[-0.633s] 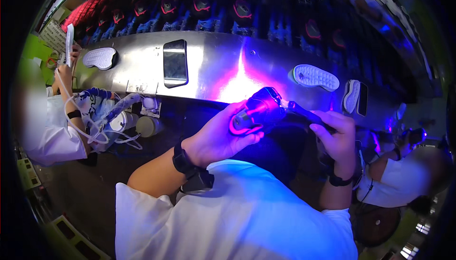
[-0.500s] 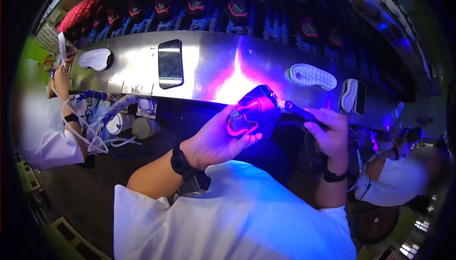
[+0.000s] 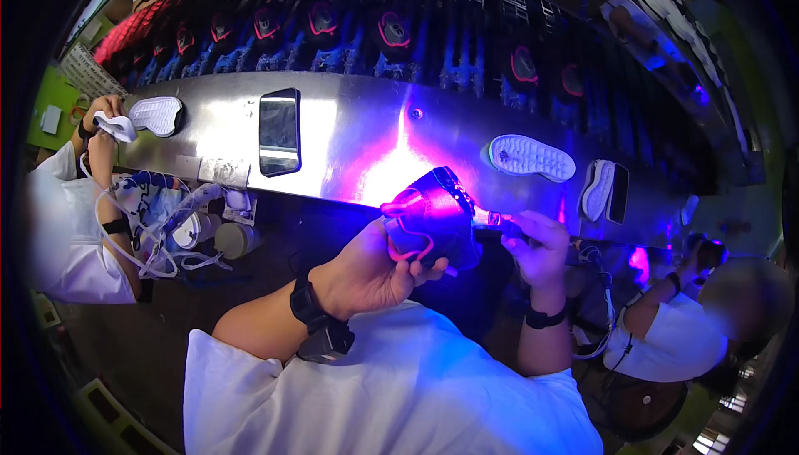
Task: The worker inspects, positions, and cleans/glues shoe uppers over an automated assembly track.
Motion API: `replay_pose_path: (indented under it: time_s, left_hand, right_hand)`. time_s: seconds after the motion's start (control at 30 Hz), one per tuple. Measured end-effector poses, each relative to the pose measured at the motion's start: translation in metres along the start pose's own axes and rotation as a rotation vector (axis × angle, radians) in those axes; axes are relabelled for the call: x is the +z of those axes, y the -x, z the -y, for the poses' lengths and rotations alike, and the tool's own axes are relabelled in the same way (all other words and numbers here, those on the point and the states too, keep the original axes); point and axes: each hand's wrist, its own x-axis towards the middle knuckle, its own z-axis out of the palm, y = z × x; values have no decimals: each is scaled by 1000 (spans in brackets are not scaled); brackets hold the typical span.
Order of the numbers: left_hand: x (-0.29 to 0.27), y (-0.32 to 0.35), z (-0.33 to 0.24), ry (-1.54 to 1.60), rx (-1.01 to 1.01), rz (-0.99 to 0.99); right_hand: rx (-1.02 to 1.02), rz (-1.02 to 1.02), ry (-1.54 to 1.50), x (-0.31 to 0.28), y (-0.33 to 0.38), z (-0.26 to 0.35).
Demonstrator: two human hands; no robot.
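- The left hand (image 3: 362, 272) is curled round the near side of a dark shoe upper (image 3: 433, 224) with pink edging; its fingertips are bent against the lower side, while the thumb is mostly hidden by the upper.
- By the right hand (image 3: 541, 247), a slim tool (image 3: 493, 219) is pinched between thumb and fingers; the lower fingers are blurred in shadow, and their exact set cannot be told.
- The tool's tip is lost in violet glare at the upper's right edge, so contact cannot be confirmed.
- The upper is held in the air before the near edge of a metal bench (image 3: 337, 114), part of which is covered by it from view.
- On the bench, a phone (image 3: 280, 132) is seen to the left and a white sole (image 3: 533, 158) to the right.
- Beyond, dark uppers with pink edging (image 3: 394, 31) are half swallowed by shadow.
- At the right, a co-worker (image 3: 666, 334) is seen, hands scarcely made out.
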Motion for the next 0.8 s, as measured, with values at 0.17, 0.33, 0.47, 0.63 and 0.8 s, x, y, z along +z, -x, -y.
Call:
replay_pose_path:
  time_s: [0.17,0.33,0.47,0.63,0.8]
  left_hand:
    - [14,0,6,-104,47,-22]
    - [30,-1,-2,-794,275,-206]
    - [45,-9,1,-1264,588,-291]
    - [69,2,-2,-1860,794,-321]
    - [67,1,-3,-2536,1095,-296]
  right_hand:
    - [157,62,59,-7,22,-8]
    - [371,61,129,-5,-3,4]
    - [384,-145,-48,24,-30,26]
    - [313,-113,-36,21,14,21]
    - [385,-180,-77,-2,28,33]
